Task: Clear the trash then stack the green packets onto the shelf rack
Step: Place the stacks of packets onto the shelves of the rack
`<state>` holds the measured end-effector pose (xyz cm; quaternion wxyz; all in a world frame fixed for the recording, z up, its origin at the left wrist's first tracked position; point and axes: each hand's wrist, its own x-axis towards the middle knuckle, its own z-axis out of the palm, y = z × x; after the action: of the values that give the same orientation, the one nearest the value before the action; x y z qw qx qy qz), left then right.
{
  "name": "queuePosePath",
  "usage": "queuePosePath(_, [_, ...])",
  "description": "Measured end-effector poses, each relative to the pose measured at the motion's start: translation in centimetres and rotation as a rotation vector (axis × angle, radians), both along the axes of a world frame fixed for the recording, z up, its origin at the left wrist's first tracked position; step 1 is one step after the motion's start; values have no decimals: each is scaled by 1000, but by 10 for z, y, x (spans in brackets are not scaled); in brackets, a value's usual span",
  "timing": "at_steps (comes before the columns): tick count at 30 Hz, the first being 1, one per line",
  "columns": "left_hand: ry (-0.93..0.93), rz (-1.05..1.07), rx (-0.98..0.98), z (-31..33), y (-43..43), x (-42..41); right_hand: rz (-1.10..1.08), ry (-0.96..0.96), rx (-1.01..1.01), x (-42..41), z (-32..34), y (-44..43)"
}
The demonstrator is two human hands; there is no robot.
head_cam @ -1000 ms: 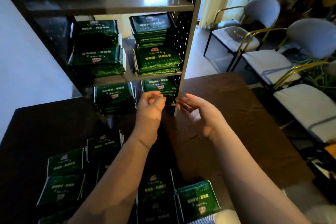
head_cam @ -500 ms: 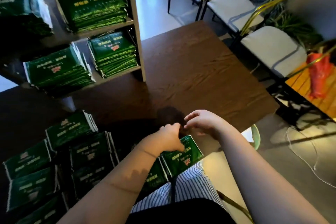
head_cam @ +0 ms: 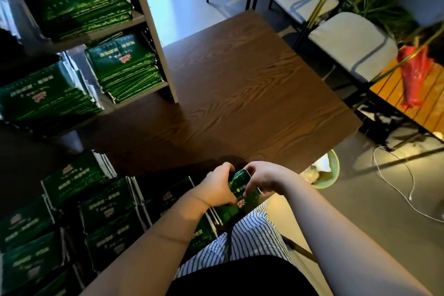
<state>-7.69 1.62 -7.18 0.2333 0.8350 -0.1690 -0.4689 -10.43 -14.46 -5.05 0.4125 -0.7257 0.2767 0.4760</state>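
Head view: bare counter lies ahead; left hand and right hand clasp a green packet at its near edge.

Flat green packets sit stacked on and before the shelf rack.

Bare tabletop beside shelf rack

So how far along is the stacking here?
Several stacks already sit on the shelf rack, and a floor bin holds some waste. The left hand and right hand grip a bundle of packets at the table edge. Many piles remain on the table.
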Motion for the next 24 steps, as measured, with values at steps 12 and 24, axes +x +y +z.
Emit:
queuePosePath(12, [-612, -91, -44, 19, -7, 41, -132, -446, -49, 31, 12, -9])
queuePosePath(24, [-676, -182, 140, -6, 15, 31, 8, -568, -139, 24, -22, 5])
